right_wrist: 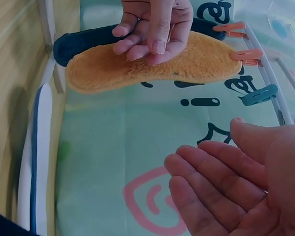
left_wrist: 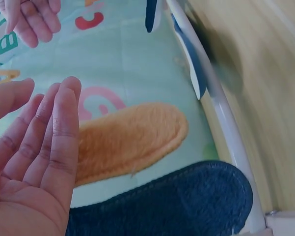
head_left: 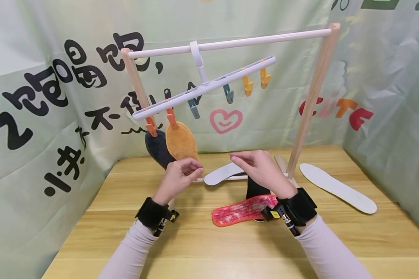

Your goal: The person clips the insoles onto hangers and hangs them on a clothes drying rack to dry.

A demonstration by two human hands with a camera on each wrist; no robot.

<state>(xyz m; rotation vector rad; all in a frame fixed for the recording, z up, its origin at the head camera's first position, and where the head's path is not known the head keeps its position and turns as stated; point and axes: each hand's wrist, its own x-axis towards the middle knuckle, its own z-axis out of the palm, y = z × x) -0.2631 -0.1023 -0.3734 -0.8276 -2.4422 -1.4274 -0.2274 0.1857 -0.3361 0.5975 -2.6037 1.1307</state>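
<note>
1. Forearms (head_left: 125, 248) in pale sleeves reach forward over the wooden table (head_left: 188, 259), the hands raised and well apart, palms turned partly towards each other.
2. Left hand (head_left: 179, 174) is in front of the lower part of the orange insole (head_left: 180, 140). Its fingers are lightly bent, side by side, with a gap between thumb and fingertips; whether it touches the insole I cannot tell.
3. Right hand (head_left: 262, 166) is higher up to the right, fingers relaxed and nearly straight, slightly fanned, thumb clear of them. In the head view its fingertips overlap the edge of a white insole (head_left: 220, 174).
4. Orange insole hangs from an orange clip (head_left: 172, 119) near the left end of the tilted hanger (head_left: 204, 87), just beside the dark blue insole (head_left: 156, 147), which hangs from another clip.
5. Red patterned insole (head_left: 235, 212) lies on the table below the right hand.
</note>
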